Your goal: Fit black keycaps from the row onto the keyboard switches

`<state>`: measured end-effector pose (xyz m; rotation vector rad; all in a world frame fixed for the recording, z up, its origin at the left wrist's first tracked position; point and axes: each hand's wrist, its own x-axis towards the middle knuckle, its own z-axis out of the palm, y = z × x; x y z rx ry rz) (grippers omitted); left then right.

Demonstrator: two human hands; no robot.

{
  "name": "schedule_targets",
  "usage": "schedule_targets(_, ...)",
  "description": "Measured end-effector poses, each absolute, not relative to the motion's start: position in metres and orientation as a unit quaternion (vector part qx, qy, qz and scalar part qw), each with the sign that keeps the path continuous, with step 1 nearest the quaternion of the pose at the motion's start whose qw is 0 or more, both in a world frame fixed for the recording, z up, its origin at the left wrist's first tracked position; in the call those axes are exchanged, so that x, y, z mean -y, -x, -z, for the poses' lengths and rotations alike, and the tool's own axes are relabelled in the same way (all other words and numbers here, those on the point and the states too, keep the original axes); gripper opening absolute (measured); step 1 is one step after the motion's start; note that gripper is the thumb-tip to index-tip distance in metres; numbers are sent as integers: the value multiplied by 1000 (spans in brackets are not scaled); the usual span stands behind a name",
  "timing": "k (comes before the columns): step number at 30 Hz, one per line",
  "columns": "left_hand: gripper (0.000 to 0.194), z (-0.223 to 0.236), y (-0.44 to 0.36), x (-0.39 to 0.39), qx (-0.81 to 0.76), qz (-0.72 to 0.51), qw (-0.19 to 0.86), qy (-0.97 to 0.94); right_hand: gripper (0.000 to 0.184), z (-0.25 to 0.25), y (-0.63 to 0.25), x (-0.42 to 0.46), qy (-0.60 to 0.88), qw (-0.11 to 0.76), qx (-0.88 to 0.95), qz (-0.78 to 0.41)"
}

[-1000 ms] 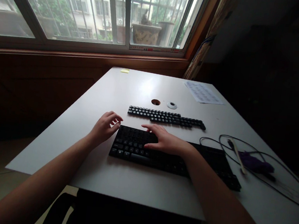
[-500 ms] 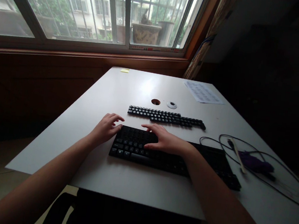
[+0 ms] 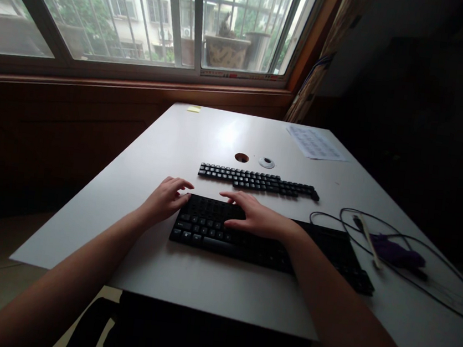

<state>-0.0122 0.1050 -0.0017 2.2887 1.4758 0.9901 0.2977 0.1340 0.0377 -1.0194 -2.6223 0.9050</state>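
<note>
A black keyboard (image 3: 223, 247) lies on the white table; its lower left rows carry keycaps, while the upper left part looks bare of them. At its upper left corner is my left hand (image 3: 167, 197), fingers loosely stretched and the thumb by the corner; whether it touches, I cannot tell. My right hand (image 3: 258, 215) lies over the keyboard's middle, thumb and fingers apart, hiding the keys beneath. Neither hand holds anything visible. Just behind the keyboard, loose black keycaps (image 3: 256, 180) stand lined up in rows.
To the right, a black cable (image 3: 346, 210) loops around a purple cloth-like bundle (image 3: 398, 252) and a pale thin stick (image 3: 369, 242). Farther back are a round table hole (image 3: 241, 158), a ring-shaped cover (image 3: 267, 162), printed paper (image 3: 316, 144) and a yellow note (image 3: 193, 109).
</note>
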Motion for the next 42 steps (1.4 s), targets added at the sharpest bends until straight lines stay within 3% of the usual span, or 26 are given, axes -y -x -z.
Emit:
schedule_targets(2, 21, 3, 13, -106, -506, -336, 124, -785, 66, -38, -298, -134, 346, 96, 882, -305)
schedule_targets(6, 21, 6, 14, -107, -501, -336, 128, -787, 78, -35, -298, -135, 344, 101, 881, -308)
schedule_targets(13, 18, 5, 13, -107, -493, -336, 132, -791, 42, -25, -294, -144, 378, 193, 847, -320)
schedule_targets(18, 17, 7, 14, -107, -489, -335, 138, -794, 49, -14, -296, -151, 420, 280, 838, -208)
schedule_targets(23, 17, 7, 14, -107, -487, -324, 144, -798, 61, -5, -297, -154, 428, 238, 856, -165)
schedule_targets(31, 15, 6, 14, -108, -487, -308, 133, -807, 63, -4, -296, -156, 431, 212, 862, -163)
schedule_targets(37, 16, 3, 13, -107, -493, -298, 149, -804, 54, -4, -294, -155, 389, 267, 868, -152)
schedule_targets(42, 16, 2, 13, -106, -497, -292, 150, -803, 44, -3, -291, -154, 373, 231, 892, -107)
